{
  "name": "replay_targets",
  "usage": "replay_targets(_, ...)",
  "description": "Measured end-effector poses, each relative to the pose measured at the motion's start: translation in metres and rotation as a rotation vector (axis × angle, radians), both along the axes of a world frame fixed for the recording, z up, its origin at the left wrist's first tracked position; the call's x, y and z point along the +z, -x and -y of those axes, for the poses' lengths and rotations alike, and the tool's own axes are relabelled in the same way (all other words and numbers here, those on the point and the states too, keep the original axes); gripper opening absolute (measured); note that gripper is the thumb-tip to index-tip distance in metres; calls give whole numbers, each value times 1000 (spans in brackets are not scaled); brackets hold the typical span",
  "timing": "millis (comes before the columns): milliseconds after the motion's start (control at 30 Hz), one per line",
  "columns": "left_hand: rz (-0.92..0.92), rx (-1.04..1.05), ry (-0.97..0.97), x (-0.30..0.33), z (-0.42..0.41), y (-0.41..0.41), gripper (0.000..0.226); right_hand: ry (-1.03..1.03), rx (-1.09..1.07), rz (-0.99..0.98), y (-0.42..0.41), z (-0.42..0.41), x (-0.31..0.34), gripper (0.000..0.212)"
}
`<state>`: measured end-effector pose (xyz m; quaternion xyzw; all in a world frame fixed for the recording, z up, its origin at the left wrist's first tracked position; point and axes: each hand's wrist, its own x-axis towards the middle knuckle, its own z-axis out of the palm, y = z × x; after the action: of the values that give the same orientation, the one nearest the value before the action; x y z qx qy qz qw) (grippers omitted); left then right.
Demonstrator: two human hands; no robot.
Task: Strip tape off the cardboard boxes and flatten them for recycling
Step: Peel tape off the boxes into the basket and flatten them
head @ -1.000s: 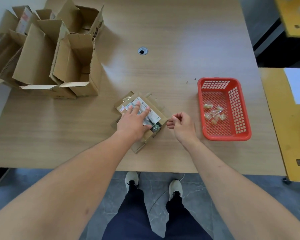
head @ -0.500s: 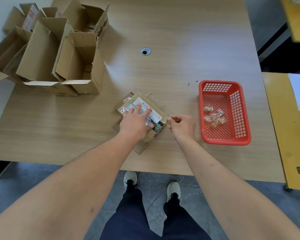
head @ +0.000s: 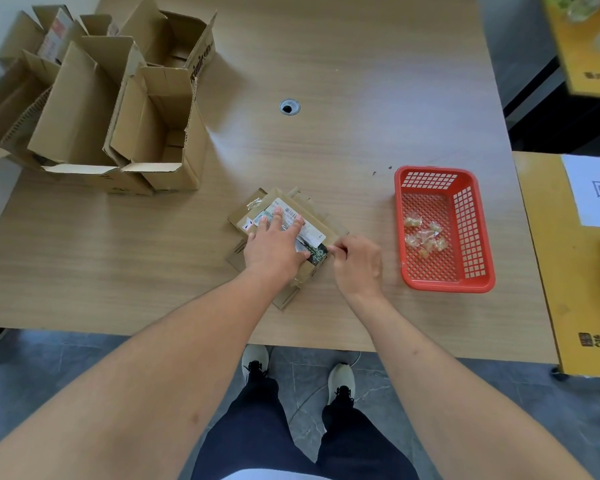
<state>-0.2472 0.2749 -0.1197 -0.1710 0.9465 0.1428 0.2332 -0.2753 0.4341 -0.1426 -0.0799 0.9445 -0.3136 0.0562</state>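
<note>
Wooden table [head: 343, 98], light brown laminate with a round cable grommet [head: 289, 107] near its middle, standing on a grey tiled floor [head: 32, 368]; a yellow surface [head: 548, 258] adjoins the table on the right and carries a white sheet [head: 593, 188] with a partly visible printed character, plus dark printed characters near its front edge, too small to read. Flattened cardboard box [head: 284, 296], lying at the near centre of the table, bearing a white shipping label [head: 291, 213] with a barcode, text not legible, and clear tape [head: 255, 204] crinkled at its far corner. Left hand [head: 274, 249], fingers spread and straight, pressing flat on the box top and covering much of the label. Right hand [head: 357, 263], just beside the box's right edge, thumb and forefinger pinched together at that edge; whether a strip of tape sits between them cannot be told. Red plastic basket [head: 478, 271], to the right of the hands, holding a few crumpled clear tape scraps [head: 425, 235]. Cluster of open cardboard boxes [head: 118, 109], upright at the far left corner, one with partial black lettering on a flap, unreadable. Person's dark trousers and white shoes [head: 255, 363] visible below the table edge
</note>
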Motion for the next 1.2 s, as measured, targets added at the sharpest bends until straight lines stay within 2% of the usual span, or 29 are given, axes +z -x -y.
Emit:
replay_targets(67, -4, 1, 8, -1, -1, 1, 76, 63, 72, -58, -3, -6, -5, 11)
replay_targets(133, -18, -7, 13, -2, -1, 1, 76, 168, 42, 7, -2, -10, -8, 14)
replay_targets(267, -26, -5, 12, -2, -1, 1, 76, 521, -275, 281, 0, -4, -4, 15)
replay_targets(333, -23, -3, 9, -3, -1, 1, 76, 618, -407, 328, 3, -1, -1, 36)
replay_targets(400, -21, -4, 12, -4, 0, 0, 77, 591, -393, 317, 6, -2, -4, 25)
replay_targets(433, -21, -5, 13, -5, 0, 0, 77, 522, -351, 282, 7, -3, -5, 16)
replay_targets(533, -19, -1, 11, -5, -1, 1, 78, 247, -182, 148, 12, -5, -3, 9)
replay_targets(667, -14, 1, 10, -4, 0, 1, 78, 121, -50, 98, 19, -3, -3, 18)
replay_targets(767, -12, 9, 5, -4, -1, 2, 78, 41, 39, 94, 22, 3, -3, 9)
replay_targets(833, -13, 16, 5, -4, -1, 1, 78, 5, 77, 118, 24, 6, -2, 4)
replay_targets(967, -5, 36, -14, -5, -3, 2, 78, -77, 140, 255, 31, 3, 0, 17)
replay_targets(1067, -4, 42, -24, -5, -3, 3, 79, 13, 124, 455, 31, -9, -3, 41)
replay_targets(1133, -8, 42, -28, -5, -2, 2, 79, 223, 14, 630, 28, -17, -4, 34)
replay_targets(1200, -14, 41, -25, -6, -2, 2, 79, 380, -104, 676, 24, -20, -1, 21)
